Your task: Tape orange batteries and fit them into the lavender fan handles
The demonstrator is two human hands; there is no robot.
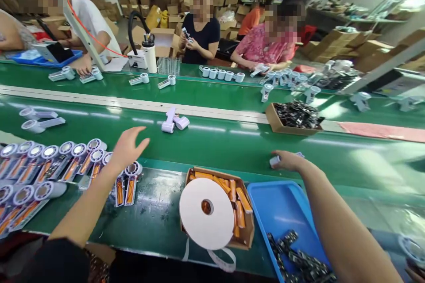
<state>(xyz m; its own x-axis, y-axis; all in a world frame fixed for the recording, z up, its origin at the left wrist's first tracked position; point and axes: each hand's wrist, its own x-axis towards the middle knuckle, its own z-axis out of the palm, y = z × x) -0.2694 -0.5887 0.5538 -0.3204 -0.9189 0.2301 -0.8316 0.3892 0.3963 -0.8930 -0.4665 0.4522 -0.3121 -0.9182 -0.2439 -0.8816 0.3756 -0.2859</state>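
My left hand [129,148] reaches over the green conveyor belt with thumb and fingers apart, holding nothing. Ahead of it, two pale lilac handheld fan housings [168,124] lie crossed on the belt. My right hand [288,160] is closed around another handheld fan housing [275,162], mostly covered by the fingers. Beneath my left forearm stand rows of opened handheld fans [79,150] with orange battery cells in their handles. Between my arms, a white paper reel [192,216] rests on a cardboard box [249,236] of orange battery cells [244,200].
Near my right forearm is a blue tray [282,199] with black parts [299,258]. A carton of black pieces [297,115] stands at the belt's divider. Two lilac housings [40,124] lie at left. Several co-workers [201,31] sit across the belt, with fans before them.
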